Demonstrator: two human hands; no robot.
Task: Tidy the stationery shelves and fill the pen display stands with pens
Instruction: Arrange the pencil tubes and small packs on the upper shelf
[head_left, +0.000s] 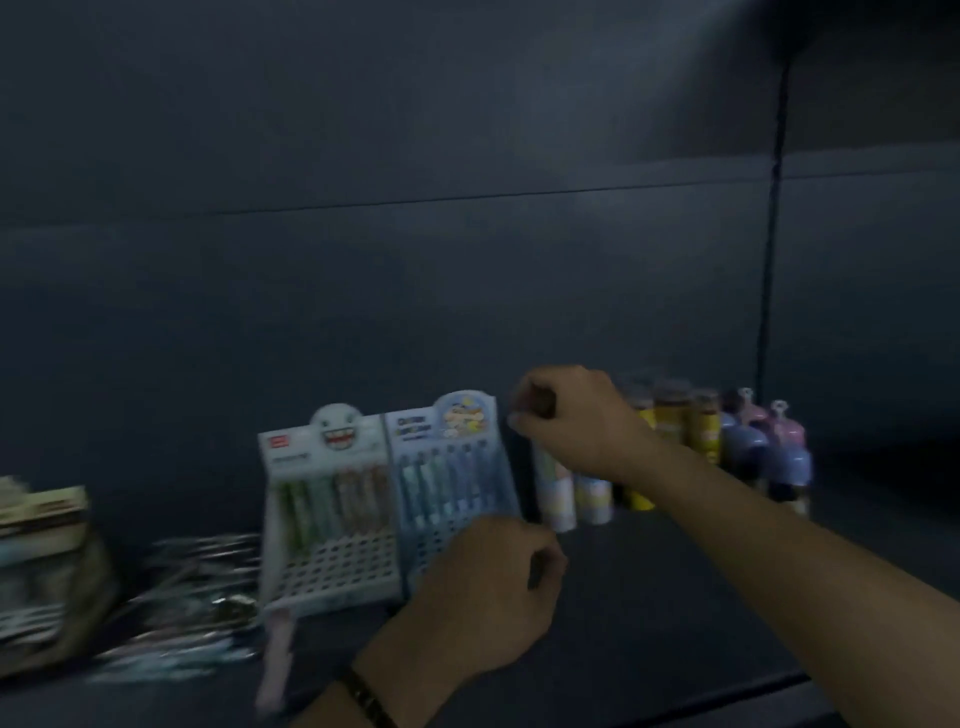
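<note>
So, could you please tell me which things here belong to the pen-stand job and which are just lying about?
Job: white pen stand, blue pen stand, loose pen, left hand, right hand.
Lying about: yellow tubes, pink and blue items, blurred packets.

Dim, dark blue-grey shelf back panel (415, 130) with a horizontal seam (467, 200), black upright (774, 234) at right.

A stationery shop is indicated: a dark grey retail shelf (649, 597) is stocked with a white cardboard pen display stand (324, 499), a pale blue pen display stand (452, 467) and rows of matching yellow cylindrical tubes (670, 431).
</note>
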